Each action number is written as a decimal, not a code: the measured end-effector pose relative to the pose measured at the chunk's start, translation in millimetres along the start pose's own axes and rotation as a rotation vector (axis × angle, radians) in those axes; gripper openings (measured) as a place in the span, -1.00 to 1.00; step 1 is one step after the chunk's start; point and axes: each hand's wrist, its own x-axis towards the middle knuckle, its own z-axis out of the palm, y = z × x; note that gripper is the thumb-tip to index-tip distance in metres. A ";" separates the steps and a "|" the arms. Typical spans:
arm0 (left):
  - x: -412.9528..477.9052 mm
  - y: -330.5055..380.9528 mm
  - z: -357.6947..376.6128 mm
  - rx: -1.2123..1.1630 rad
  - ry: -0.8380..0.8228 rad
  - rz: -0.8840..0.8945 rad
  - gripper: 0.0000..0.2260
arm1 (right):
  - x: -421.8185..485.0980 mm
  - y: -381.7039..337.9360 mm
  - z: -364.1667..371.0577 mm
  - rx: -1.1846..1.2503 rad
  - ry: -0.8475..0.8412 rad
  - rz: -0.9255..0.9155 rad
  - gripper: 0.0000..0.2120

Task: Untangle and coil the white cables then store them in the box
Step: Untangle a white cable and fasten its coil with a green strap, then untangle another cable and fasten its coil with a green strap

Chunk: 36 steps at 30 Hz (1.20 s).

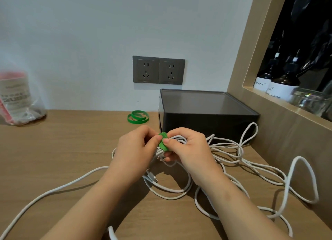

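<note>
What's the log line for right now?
step: tie coil | left hand, right hand: pinch green tie round white cable bundle | other cables: loose

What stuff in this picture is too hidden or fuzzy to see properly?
Head view:
- Inside of the black box: hidden under its lid.
- Coiled cable and green tie: mostly covered by the left hand and right hand gripping them.
- Writing on the plastic bag: blurred.
- Loose white cables: ends cut off by the bottom edge.

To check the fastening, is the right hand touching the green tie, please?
Touching: in the head view the right hand pinches the green tie.
</note>
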 end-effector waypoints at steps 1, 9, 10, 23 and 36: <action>0.8 -0.3 -0.4 0.012 -0.004 -0.002 -0.81 | -0.1 0.5 0.8 -0.039 -0.003 -0.013 -0.94; -1.1 -2.4 -1.1 -0.095 -0.076 -0.004 -0.89 | 2.9 4.0 0.2 -0.301 0.092 -0.187 -0.92; -0.7 -2.7 -0.4 -0.139 -0.083 -0.020 -0.90 | 3.5 4.7 -0.5 -0.303 0.106 -0.190 -0.91; -4.4 2.1 8.9 -0.156 -0.104 -0.024 -0.83 | -4.3 -2.6 -7.8 -0.299 0.140 -0.092 -0.83; -15.4 42.6 36.9 0.058 -0.278 0.211 -0.93 | -48.7 -27.0 -92.3 -0.475 0.607 -0.046 -0.87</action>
